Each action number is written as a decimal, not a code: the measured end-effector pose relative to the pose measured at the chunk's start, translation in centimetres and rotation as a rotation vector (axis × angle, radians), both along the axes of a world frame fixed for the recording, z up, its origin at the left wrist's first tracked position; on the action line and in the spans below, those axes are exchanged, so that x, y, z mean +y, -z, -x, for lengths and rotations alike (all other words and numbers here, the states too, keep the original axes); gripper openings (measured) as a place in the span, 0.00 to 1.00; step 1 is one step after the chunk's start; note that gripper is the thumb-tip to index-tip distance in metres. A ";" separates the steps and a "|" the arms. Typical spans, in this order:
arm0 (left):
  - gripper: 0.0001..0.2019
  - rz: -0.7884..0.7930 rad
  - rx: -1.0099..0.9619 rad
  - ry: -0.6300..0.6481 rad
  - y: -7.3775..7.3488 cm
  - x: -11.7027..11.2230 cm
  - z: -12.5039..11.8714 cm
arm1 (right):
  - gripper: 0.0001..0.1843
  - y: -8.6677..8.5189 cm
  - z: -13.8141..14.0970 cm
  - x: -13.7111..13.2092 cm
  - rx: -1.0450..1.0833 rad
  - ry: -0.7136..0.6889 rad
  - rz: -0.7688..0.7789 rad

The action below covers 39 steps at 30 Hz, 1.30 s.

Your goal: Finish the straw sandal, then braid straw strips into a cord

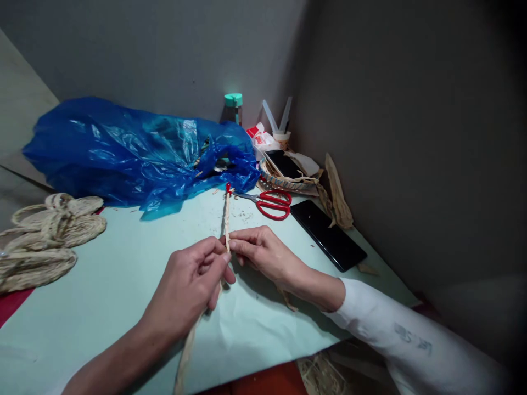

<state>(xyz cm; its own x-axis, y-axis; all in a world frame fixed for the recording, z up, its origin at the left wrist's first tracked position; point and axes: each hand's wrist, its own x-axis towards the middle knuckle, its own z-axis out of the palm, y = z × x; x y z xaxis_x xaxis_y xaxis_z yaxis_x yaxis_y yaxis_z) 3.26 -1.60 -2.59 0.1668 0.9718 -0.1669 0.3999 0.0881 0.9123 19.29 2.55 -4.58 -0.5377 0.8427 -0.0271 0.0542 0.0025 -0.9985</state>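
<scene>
Two hands pinch one braided pale strand above the desk (135, 285).
The left hand (187, 280) presses the braided strand (226, 216) between thumb and fingers; the right hand (265, 251) pinches it just beside, slightly higher. The strand goes from a small red piece (228, 188) at its far end, down between both hands, and a loose length hangs below the left hand. Red-handled scissors (274, 204) lie near the red piece, and a black phone (329, 236) lies to the right.
</scene>
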 end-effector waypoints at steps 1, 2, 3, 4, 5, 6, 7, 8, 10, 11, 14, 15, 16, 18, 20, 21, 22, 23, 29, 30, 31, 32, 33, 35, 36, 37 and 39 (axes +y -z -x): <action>0.12 -0.051 0.035 0.000 0.1 -0.1 -0.2 | 0.12 0.0 0.1 0.0 0.046 -0.017 0.085; 0.10 -0.113 0.073 0.001 0.2 -0.2 -0.3 | 0.11 0.0 0.1 0.0 0.086 -0.035 0.158; 0.09 -0.172 0.110 0.002 0.3 -0.2 -0.4 | 0.10 0.0 0.1 0.0 0.118 -0.048 0.210; 0.09 -0.217 0.138 0.005 0.3 -0.2 -0.4 | 0.10 0.0 0.1 -0.1 0.138 -0.053 0.236; 0.09 -0.245 0.153 0.013 0.4 -0.1 -0.4 | 0.10 0.0 0.1 -0.1 0.147 -0.056 0.242; 0.10 -0.255 0.162 0.022 0.4 -0.1 -0.4 | 0.10 0.0 0.1 -0.1 0.150 -0.060 0.236; 0.10 -0.258 0.169 0.031 0.5 0.0 -0.4 | 0.10 -0.1 0.1 -0.1 0.152 -0.066 0.226; 0.11 -0.267 0.178 0.041 0.5 0.1 -0.4 | 0.11 -0.1 0.0 -0.1 0.154 -0.071 0.213; 0.10 -0.322 0.208 0.047 0.5 0.1 -0.3 | 0.12 -0.3 0.0 -0.2 0.151 -0.067 0.188; 0.10 -0.356 0.220 0.048 0.4 0.0 -0.3 | 0.12 -0.4 0.0 -0.2 0.150 -0.060 0.182; 0.11 -0.377 0.217 0.064 0.0 0.0 0.0 | 0.12 -0.7 0.1 -0.2 0.137 -0.023 0.171; 0.13 -0.372 0.215 0.034 -0.2 0.0 0.2 | 0.12 -0.7 0.1 -0.1 0.126 -0.012 0.156; 0.15 -0.377 0.214 -0.026 -0.4 0.1 0.3 | 0.12 -0.7 0.1 -0.1 0.116 -0.005 0.136; 0.16 -0.392 0.188 -0.176 -0.7 0.6 0.6 | 0.13 -0.7 0.0 -0.1 0.108 -0.016 0.107; 0.10 -0.340 0.077 -0.233 -0.7 1.3 0.7 | 0.15 -0.6 -0.2 -0.1 0.128 -0.058 0.097; 0.06 -0.267 -0.019 -0.197 -0.6 1.6 0.7 | 0.15 -0.5 -0.2 -0.2 0.147 -0.082 0.098; 0.05 -0.171 -0.125 -0.132 -0.4 1.9 0.6 | 0.15 -0.5 -0.3 -0.2 0.165 -0.110 0.102; 0.06 -0.068 -0.231 -0.060 -0.1 2.1 0.5 | 0.15 -0.5 -0.3 -0.2 0.175 -0.136 0.107; 0.09 0.218 -0.374 0.095 1.2 2.3 0.4 | 0.10 -0.7 -0.9 0.5 0.008 -0.216 0.043; 0.10 0.201 -0.335 0.104 1.3 2.3 0.4 | 0.10 -0.7 -1.1 0.7 -0.038 -0.246 -0.001; 0.10 0.182 -0.299 0.116 1.4 2.4 0.5 | 0.11 -0.8 -1.2 0.8 -0.086 -0.277 -0.053; 0.10 0.170 -0.270 0.120 1.5 2.5 0.6 | 0.11 -1.0 -1.4 0.9 -0.135 -0.302 -0.114; 0.11 0.165 -0.247 0.108 1.6 2.6 0.7 | 0.12 -1.2 -1.6 0.9 -0.190 -0.314 -0.184; 0.12 0.162 -0.218 0.045 1.7 2.6 0.7 | 0.12 -1.7 -1.8 0.6 -0.342 -0.270 -0.363; 0.11 0.155 -0.198 0.004 1.8 2.6 0.7 | 0.12 -2.0 -1.8 0.4 -0.448 -0.221 -0.455; 0.11 0.140 -0.170 -0.037 1.9 2.6 0.7 | 0.12 -2.2 -1.9 0.1 -0.566 -0.161 -0.541; 0.13 0.109 -0.119 -0.101 2.1 2.4 0.7 | 0.13 -2.7 -1.8 -0.5 -0.782 -0.058 -0.664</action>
